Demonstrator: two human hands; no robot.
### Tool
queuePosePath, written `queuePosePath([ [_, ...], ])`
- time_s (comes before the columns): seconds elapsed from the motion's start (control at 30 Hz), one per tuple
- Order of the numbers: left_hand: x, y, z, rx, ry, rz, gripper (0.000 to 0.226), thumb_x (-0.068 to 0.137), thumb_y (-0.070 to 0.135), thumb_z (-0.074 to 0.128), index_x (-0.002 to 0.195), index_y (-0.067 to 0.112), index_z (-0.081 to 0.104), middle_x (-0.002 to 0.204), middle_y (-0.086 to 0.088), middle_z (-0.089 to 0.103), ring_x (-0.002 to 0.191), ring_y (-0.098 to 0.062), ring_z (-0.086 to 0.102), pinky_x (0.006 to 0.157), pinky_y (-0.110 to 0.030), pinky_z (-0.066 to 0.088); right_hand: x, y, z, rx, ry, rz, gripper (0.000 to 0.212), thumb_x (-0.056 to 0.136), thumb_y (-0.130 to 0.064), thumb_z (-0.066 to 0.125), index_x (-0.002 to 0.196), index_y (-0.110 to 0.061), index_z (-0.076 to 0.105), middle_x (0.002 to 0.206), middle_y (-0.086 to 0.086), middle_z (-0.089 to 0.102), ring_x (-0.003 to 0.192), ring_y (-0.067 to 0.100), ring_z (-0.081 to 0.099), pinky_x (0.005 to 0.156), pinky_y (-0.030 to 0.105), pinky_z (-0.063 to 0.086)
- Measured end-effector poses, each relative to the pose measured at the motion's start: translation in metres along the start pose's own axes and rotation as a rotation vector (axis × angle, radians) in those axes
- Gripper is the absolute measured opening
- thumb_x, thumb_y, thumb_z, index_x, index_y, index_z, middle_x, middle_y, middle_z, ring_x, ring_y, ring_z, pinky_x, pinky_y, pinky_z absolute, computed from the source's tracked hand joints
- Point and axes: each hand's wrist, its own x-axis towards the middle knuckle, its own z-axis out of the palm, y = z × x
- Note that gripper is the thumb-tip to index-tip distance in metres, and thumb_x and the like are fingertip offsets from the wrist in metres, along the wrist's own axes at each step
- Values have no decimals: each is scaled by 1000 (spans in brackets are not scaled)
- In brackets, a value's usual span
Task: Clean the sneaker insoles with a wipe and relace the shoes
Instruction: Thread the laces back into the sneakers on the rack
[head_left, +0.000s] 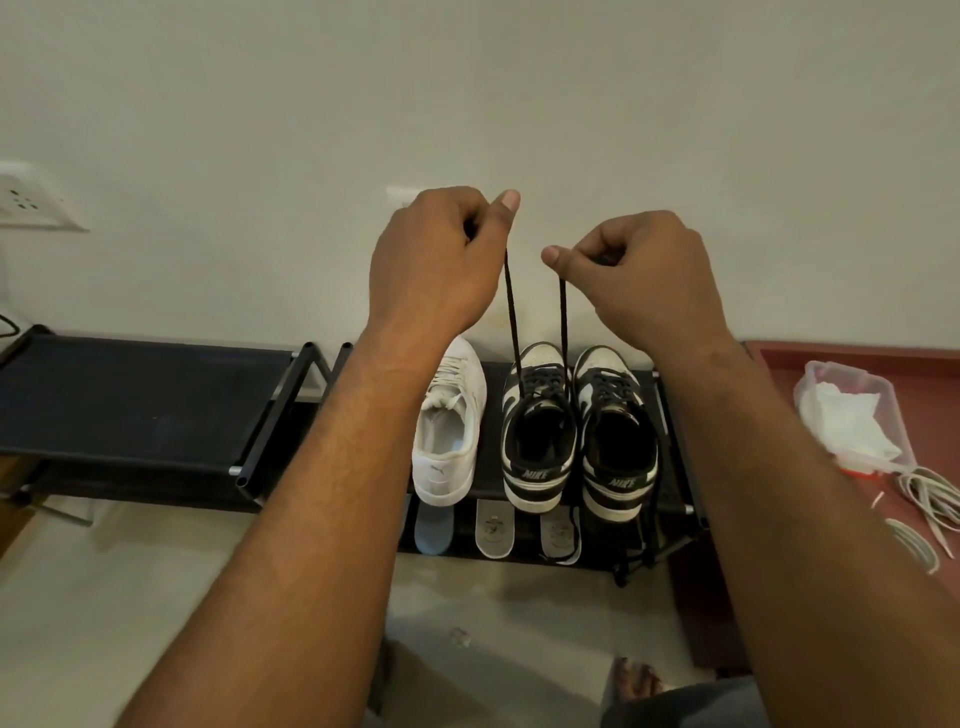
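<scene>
Fingers (506, 203) on the left hand (436, 260) are curled in, pinching one end of the black lace (511, 312). The right hand (644, 275), just beside it, pinches the other end. Both strands drop straight below the fingers into the black-and-white sneaker (537, 426) on the shoe rack (145, 405). Insoles (494, 527) lie lower still.

black lace (511, 312), white sneaker (449, 431), black-and-white sneakers (537, 431)

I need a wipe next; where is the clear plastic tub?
Head view, far right: the tub sits on the red surface beside the shoe rack, white laces in front.
</scene>
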Motion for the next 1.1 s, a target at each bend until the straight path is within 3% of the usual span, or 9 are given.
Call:
queuePosePath([
  [0.1,-2,7,-3,8,16,27,47,107,53,53,73,22,59,55,8,47,54,-11,47,59,-30,36,0,-7,-5,27,42,-6,37,84,-55,77,70,-21,71,55,-10,59,53,5,54,58,24,40],
  [0.17,-3,12,-10,87,14,82,43,105,56,53,76,25,59,59,10,52,58,-10,51,65,-32,39,0,-13,-10,-41,58,-42,37,84,-57,77,71,-23,71,58,-12,61,59,6,60,65,29,47],
  [0.27,-3,16,-24,204,8,149,38,101,62,57,80,31,58,64,13,55,64,-7,53,72,-36,40,-1,-25,-20,-199,77,-85,35,80,-61,78,75,-26,72,64,-16,64,72,12,66,84,46,56],
  [0.37,-5,17,-35,189,-11,140,33,96,63,67,84,33,62,67,14,59,66,-4,55,65,-33,41,-2,-33,-26,-214,78,-77,34,74,-61,84,77,-28,75,66,-17,66,75,12,68,84,45,57],
  [0.5,-7,12,-36,-8,18,85,29,90,57,78,87,29,71,76,15,71,70,-6,66,70,-36,57,-3,-33,-23,32,54,-16,27,71,-51,91,77,-28,78,68,-15,71,69,2,68,70,29,58],
  [0.67,-7,7,-26,-395,16,-80,24,81,42,92,83,25,75,81,7,79,78,-14,78,77,-43,64,-2,-24,-6,402,29,69,27,72,-41,94,84,-22,80,79,-6,78,81,11,76,85,38,63],
  [0.8,-6,7,-25,-681,23,-219,24,77,23,96,84,18,74,87,-6,81,84,-24,80,69,-28,55,1,-19,3,680,64,129,25,75,-25,93,90,-11,79,85,5,79,81,16,76,85,28,61],
  [0.93,-9,11,-21,-838,49,-339,27,74,21,97,85,16,72,96,-21,79,81,-19,77,75,-33,51,2,-19,8,825,92,141,24,76,-18,92,93,-8,79,85,7,79,81,14,75,83,23,59],
  [1.1,-11,16,-10,-865,68,-305,15,83,16,90,90,9,79,87,-11,82,75,-12,77,64,-13,51,1,-20,12,875,120,66,17,80,-14,89,93,-10,79,86,7,80,86,19,77,86,28,60],
])
